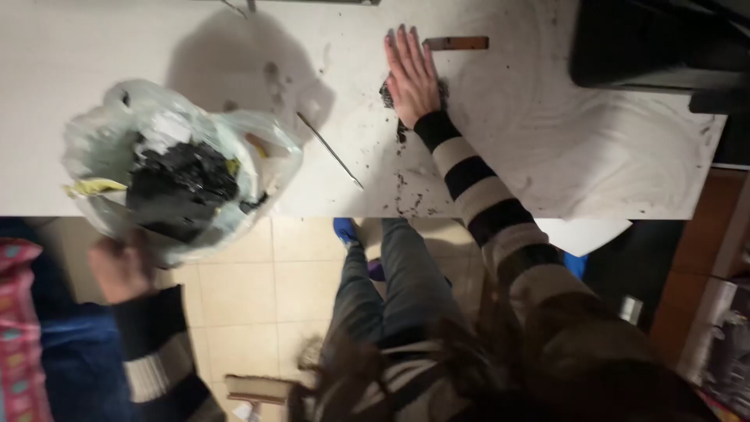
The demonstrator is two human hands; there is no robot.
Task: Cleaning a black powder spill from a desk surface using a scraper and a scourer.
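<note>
Translucent plastic bag (168, 168) at white table (586, 148) edge, full of black debris and paper scraps, gripped from below by left hand (121, 270). Right hand (412, 78) flat, fingers extended, pressing dark crumbs (388, 95). Thin metal rod (330, 150) between.

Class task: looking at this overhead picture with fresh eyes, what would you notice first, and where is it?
First, the clear plastic bag of dark waste, held by the left hand at the white table's near-left edge. Next, the right hand lies flat on dark crumbs at the table's middle, with a thin metal rod between the two.
</note>
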